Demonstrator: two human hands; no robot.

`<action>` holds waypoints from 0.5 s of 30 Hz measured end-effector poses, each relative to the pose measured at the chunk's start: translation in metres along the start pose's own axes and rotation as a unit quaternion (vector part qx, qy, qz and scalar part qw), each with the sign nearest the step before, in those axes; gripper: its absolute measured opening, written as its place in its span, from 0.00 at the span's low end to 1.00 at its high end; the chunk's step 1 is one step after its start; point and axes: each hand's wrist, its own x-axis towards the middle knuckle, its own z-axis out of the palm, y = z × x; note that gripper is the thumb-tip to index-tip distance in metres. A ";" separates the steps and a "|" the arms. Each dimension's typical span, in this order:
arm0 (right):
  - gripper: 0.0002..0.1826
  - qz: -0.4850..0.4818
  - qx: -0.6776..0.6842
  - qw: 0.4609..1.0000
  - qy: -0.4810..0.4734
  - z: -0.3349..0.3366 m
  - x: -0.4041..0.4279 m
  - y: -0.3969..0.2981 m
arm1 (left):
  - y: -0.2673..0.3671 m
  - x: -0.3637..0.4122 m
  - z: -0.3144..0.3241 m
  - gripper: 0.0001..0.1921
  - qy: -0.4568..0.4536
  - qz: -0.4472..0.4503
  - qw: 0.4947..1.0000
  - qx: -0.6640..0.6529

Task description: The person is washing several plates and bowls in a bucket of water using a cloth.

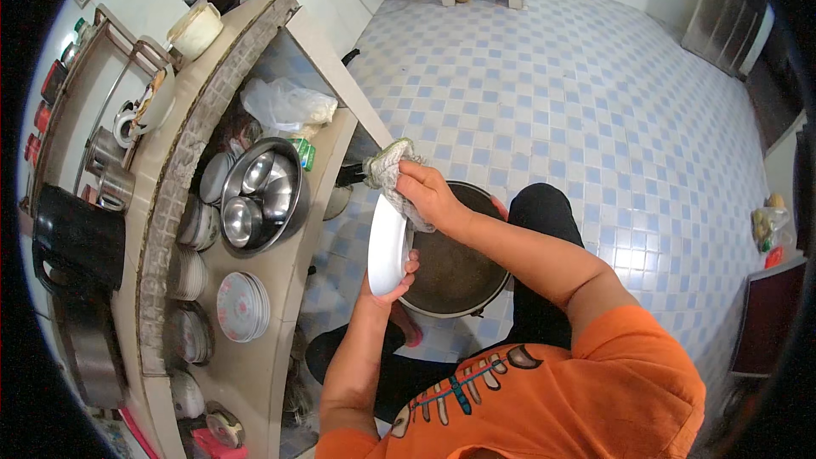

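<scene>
A white dish (387,248), seen nearly edge-on, is held upright above a round basin (459,268) with dark contents. My left hand (405,277) grips the dish at its lower end, fingers curled round the rim. Pinched in my right hand (433,197) is a wet-looking grey-white cloth (390,172), which touches the dish's upper end. The basin stands on the tiled floor between my legs, partly hidden by my right forearm and the dish.
On the left, a shelf (325,166) holds a steel basin (296,217) with metal bowls inside, stacked plates (242,306), more bowls and a plastic bag (280,102). A counter (191,83) runs above it. A slanting white post (338,76) stands near the cloth, and a black handle (350,174) sticks out beside it.
</scene>
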 end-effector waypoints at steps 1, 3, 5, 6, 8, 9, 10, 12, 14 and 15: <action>0.10 0.022 0.053 0.998 0.019 0.001 0.001 0.003 | 0.000 0.000 0.001 0.19 -0.010 -0.011 1.000 -0.004; 0.10 0.078 0.101 0.991 0.036 0.000 0.003 0.005 | -0.001 0.000 0.002 0.20 -0.029 -0.021 0.999 -0.008; 0.11 0.133 0.148 0.979 0.053 -0.005 0.004 0.010 | -0.003 0.002 0.006 0.21 -0.049 -0.032 0.998 -0.012; 0.12 0.198 0.166 0.964 0.066 -0.009 0.005 0.020 | -0.004 0.002 0.009 0.22 -0.062 -0.032 0.997 -0.012; 0.14 0.261 0.182 0.945 0.079 -0.013 0.004 0.035 | -0.005 0.006 0.016 0.23 -0.076 -0.034 0.996 -0.011; 0.14 0.328 0.242 0.909 0.087 -0.009 -0.001 0.042 | -0.004 0.006 0.018 0.23 -0.104 -0.033 0.994 0.000; 0.15 0.392 0.298 0.865 0.093 -0.005 -0.005 0.048 | -0.003 0.005 0.021 0.23 -0.132 -0.033 0.991 0.013; 0.16 0.409 0.301 0.857 0.086 0.007 -0.016 0.056 | 0.006 0.006 0.012 0.22 -0.142 -0.054 0.987 0.052; 0.17 0.425 0.297 0.850 0.088 0.011 -0.018 0.059 | -0.003 0.003 0.012 0.16 0.120 0.125 0.968 0.183; 0.21 0.409 0.394 0.822 0.042 -0.014 -0.023 0.096 | -0.013 0.018 0.039 0.14 0.185 0.175 0.888 0.383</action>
